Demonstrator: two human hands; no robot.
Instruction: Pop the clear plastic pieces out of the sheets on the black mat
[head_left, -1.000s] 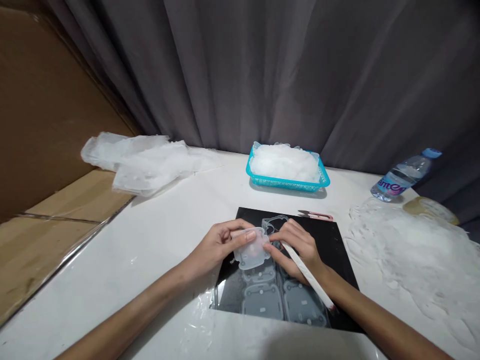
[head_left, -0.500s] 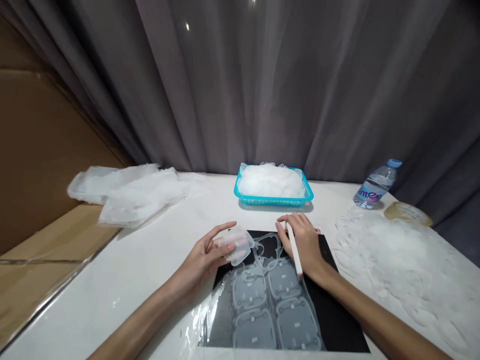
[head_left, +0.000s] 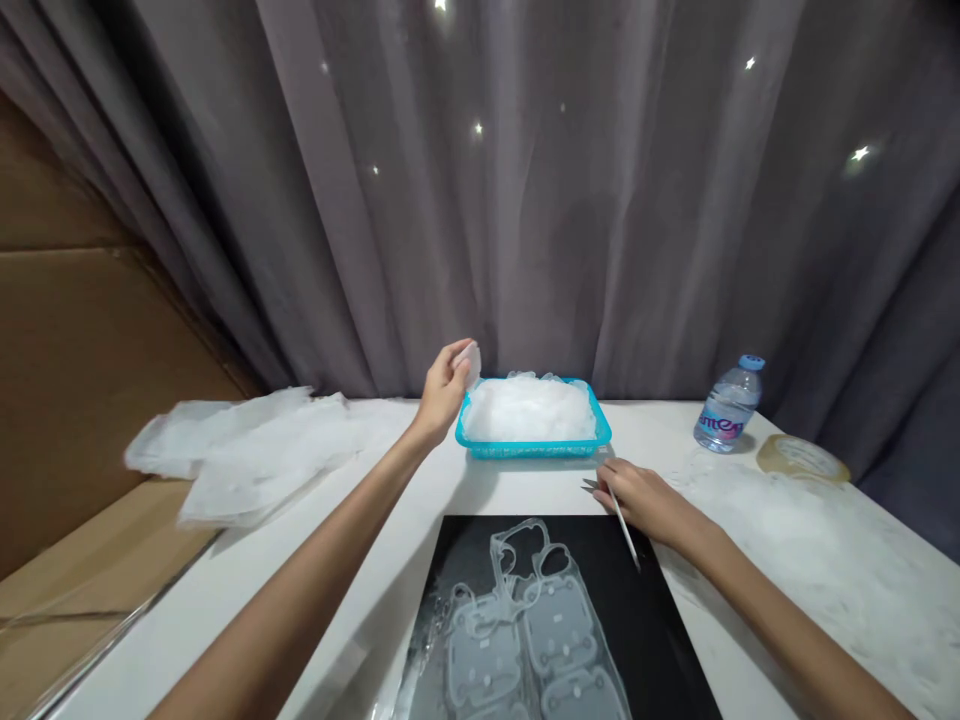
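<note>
My left hand (head_left: 444,385) is stretched out over the left end of the turquoise basket (head_left: 534,446) and is closed on a small translucent plastic piece (head_left: 470,362). The basket is heaped with similar white pieces (head_left: 529,408). My right hand (head_left: 641,502) rests on the table at the far right corner of the black mat (head_left: 660,610), holding a thin white stick (head_left: 624,527). On the mat lies a clear sheet of die-cut shapes (head_left: 525,620), with some shapes removed at its far end.
Piles of clear plastic sheets lie at the left (head_left: 247,450) and of scraps at the right (head_left: 810,540). A water bottle (head_left: 727,405) and a tape roll (head_left: 802,458) stand at the back right. A grey curtain (head_left: 525,190) hangs behind; cardboard (head_left: 82,360) is at the left.
My left hand lifted the plastic piece off the sheet and carried it forward to the basket. My right hand slid to the mat's far right corner. The camera tilted upward.
</note>
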